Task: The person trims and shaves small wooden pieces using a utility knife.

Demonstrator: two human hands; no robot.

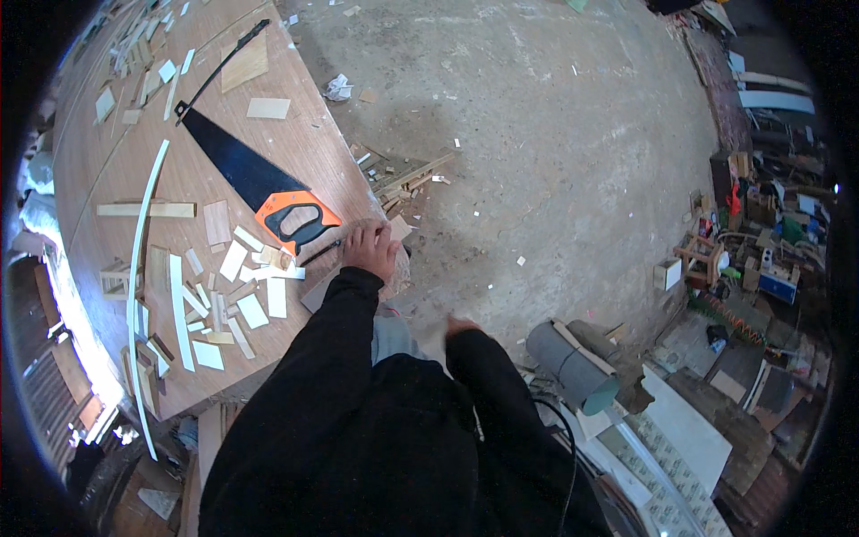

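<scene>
My left hand (372,248) is at the table's right edge, its bent fingers gripping a rough wooden board (395,270). A thin dark tool (320,251) lies partly hidden beside it. Just above, a handsaw (234,163) with a black blade and orange handle lies flat on the wooden table (125,224). Small pale wood offcuts (252,311) and long thin strips (139,295) are scattered left of the hand. A long black rod (224,63) lies beyond the saw. My right hand (461,324) hangs low beside my body, blurred, its fingers unclear.
The concrete floor (582,179) spreads to the right, with wood scraps (416,179) beside the table. A grey roll (568,367) and a black cable lie near my right arm. Piled tools, boxes, a stool (698,259) and sheet boards (680,430) line the right side.
</scene>
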